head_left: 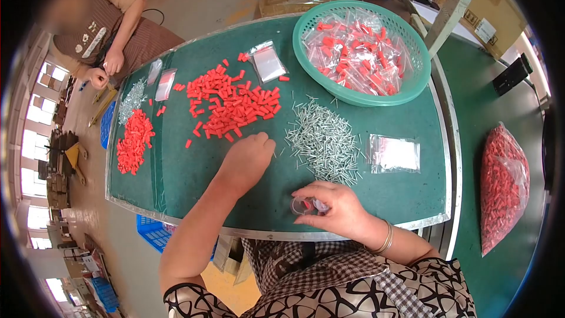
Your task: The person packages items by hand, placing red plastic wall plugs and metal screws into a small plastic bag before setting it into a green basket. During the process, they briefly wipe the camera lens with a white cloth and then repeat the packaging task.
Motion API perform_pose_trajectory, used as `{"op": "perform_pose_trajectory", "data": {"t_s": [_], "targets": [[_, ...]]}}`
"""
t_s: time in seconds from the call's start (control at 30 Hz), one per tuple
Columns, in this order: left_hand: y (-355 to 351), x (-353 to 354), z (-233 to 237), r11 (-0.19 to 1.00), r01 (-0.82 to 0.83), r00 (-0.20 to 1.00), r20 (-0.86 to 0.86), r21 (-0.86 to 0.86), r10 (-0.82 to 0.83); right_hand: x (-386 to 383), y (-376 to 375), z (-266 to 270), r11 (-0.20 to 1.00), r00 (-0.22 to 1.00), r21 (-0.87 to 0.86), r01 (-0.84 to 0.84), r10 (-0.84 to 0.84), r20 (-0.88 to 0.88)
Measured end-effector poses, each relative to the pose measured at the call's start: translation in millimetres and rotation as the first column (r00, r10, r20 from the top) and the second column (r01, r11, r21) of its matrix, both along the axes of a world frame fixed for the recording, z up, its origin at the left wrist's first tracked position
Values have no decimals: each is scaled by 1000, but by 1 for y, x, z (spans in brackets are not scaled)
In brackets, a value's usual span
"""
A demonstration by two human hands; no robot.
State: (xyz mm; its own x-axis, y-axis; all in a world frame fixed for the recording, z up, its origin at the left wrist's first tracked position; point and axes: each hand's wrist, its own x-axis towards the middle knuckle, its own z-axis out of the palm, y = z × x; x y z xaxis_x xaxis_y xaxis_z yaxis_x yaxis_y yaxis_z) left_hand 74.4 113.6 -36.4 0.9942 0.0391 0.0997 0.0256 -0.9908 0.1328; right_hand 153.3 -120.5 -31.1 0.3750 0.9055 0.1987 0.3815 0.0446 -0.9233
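Observation:
My left hand (250,156) is closed, its fingers curled down between the red plug pile and the screws. What it may hold is hidden. My right hand (335,207) grips a small clear plastic bag (299,206) by the table's front edge, its mouth held rounded and something red showing inside. Ahead of my left hand spreads a heap of red plastic wall plugs (235,106). Silver screws (323,141) lie in a pile beyond my right hand. A stack of flat clear bags (394,154) rests right of the screws.
A green basket (365,101) of filled bags stands at the back right. More flat bags (268,63) lie behind the plugs. At left, a co-worker (126,29) handles something small near other plugs (135,141) and screws (132,100). A large bag of plugs (504,188) lies right.

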Motion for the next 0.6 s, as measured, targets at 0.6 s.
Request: {"op": "perform_pose_trajectory", "data": {"t_s": [0.6], "targets": [[-46, 10, -7, 925, -305, 949, 16, -226, 316, -2, -2, 1, 999, 999, -34, -26, 25, -28]]}}
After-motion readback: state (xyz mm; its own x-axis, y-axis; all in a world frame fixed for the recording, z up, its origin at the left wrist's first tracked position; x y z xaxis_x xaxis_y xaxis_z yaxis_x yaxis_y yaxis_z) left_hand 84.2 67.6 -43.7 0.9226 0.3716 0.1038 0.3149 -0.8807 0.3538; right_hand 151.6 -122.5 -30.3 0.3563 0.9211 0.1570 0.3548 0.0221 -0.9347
